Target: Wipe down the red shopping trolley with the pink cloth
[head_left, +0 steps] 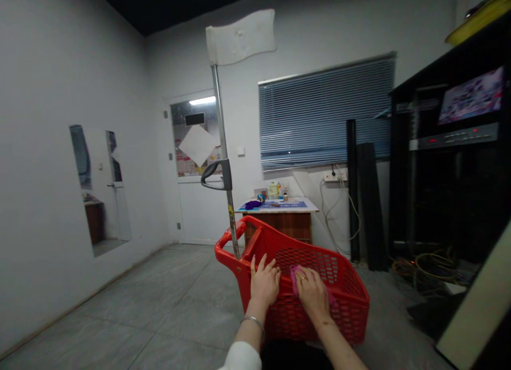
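Observation:
A red plastic shopping cart (255, 221) with latticed sides stands in front of me. My left hand (264, 282) grips its near rim close to the handle end, the fingers spread and bent over the edge. Farther right along the same rim, my right hand (312, 290) is closed around a pink cloth (294, 277) and presses it against the plastic. Part of the cloth is hidden under the palm and fingers. A metal pole (221, 114) rises from the handle end of the cart, carrying a grey grip (217, 175) and a white flag-shaped panel (241, 39).
Behind the cart is a small desk (307, 204) with a purple cloth (253, 205) and small containers on top. A dark rack (403, 199) with a lit screen (473, 96) stands right, loose cables (433, 266) at its foot. A mirror (101, 199) leans on the left wall.

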{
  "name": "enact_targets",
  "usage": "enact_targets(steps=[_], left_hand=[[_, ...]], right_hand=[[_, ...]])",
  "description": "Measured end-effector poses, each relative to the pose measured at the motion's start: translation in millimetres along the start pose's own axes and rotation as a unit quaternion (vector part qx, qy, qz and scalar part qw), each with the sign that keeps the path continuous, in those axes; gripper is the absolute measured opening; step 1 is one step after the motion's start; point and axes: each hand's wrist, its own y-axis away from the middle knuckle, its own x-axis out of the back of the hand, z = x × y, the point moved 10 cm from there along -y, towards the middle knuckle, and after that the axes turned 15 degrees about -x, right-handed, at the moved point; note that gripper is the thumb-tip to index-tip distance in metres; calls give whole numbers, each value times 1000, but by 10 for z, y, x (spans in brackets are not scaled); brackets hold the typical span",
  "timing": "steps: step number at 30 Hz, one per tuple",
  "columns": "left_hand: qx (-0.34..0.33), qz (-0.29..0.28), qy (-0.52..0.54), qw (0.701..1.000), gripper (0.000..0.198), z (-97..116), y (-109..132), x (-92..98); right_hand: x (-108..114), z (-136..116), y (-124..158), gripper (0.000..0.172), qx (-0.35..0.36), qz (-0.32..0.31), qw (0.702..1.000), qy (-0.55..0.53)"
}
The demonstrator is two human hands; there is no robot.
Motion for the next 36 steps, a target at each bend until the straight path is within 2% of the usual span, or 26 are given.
enact_targets(steps=[2,4,10,12,14,19,21,23,28,30,32,36], left_hand=[[-5,0,-3,1000,30,-12,2,2],[-9,-1,-5,1000,30,-26,8,10],[-4,4,8,1000,29,-24,19,36],[-1,4,9,1000,28,-4,15,36],[1,7,5,1000,29,9,9,39],[-5,9,1,1000,31,7,4,42],[-6,5,2,1000,31,-12,9,35],[-6,3,7,1000,31,-27,16,31],[-6,5,12,1000,30,-14,21,38],[-5,6,12,1000,29,0,15,39],[0,7,13,1000,29,1,9,35],[0,10,14,1000,29,-8,5,34]], right_hand=[[-43,-170,34,27,16,0,1000,-7],[-72,-155,61,30,33,-5,999,-10],[-91,513,99,34,59,-22,998,3],[-80,601,87,34,44,-14,999,1],[-84,504,76,35,27,-8,1000,-5],[-104,-77,90,30,25,6,999,-25],[-94,-116,96,30,29,3,999,-27],[-76,19,107,31,38,-6,999,-27],[2,677,121,33,29,-12,999,-18],[38,753,126,34,17,10,1000,-12],[49,607,146,35,14,36,999,-5],[-11,-9,219,33,32,60,998,4]])
